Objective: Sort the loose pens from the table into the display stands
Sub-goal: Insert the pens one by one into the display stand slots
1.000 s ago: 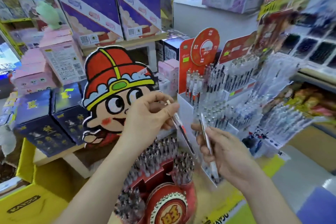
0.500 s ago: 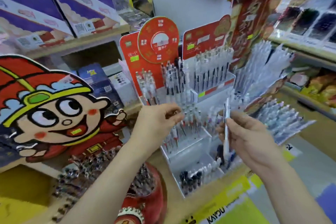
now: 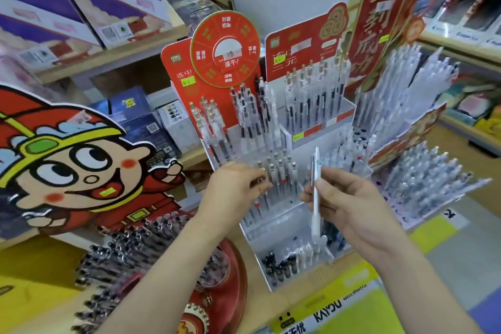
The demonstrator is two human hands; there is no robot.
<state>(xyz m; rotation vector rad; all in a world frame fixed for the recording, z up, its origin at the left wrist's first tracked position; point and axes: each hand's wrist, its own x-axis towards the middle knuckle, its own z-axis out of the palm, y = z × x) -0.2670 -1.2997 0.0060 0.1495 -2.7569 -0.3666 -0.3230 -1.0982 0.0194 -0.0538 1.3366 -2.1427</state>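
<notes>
A white tiered display stand with a red header card holds rows of upright pens. My left hand reaches into its middle tier, fingertips pinching the gold-tipped top of a pen that stands among the others there. My right hand is just right of it, in front of the stand, gripping a white pen upright between thumb and fingers. The lowest tier holds several dark-capped and clear pens.
A round red stand full of dark pens sits at lower left under my left forearm. A cartoon cutout stands left. Another tiered stand of clear pens is on the right. Boxes fill the shelves behind.
My left hand moved its pen from in front of the cutout to the stand's middle tier. My right hand turned its pen upright. The view swung toward the white stand.
</notes>
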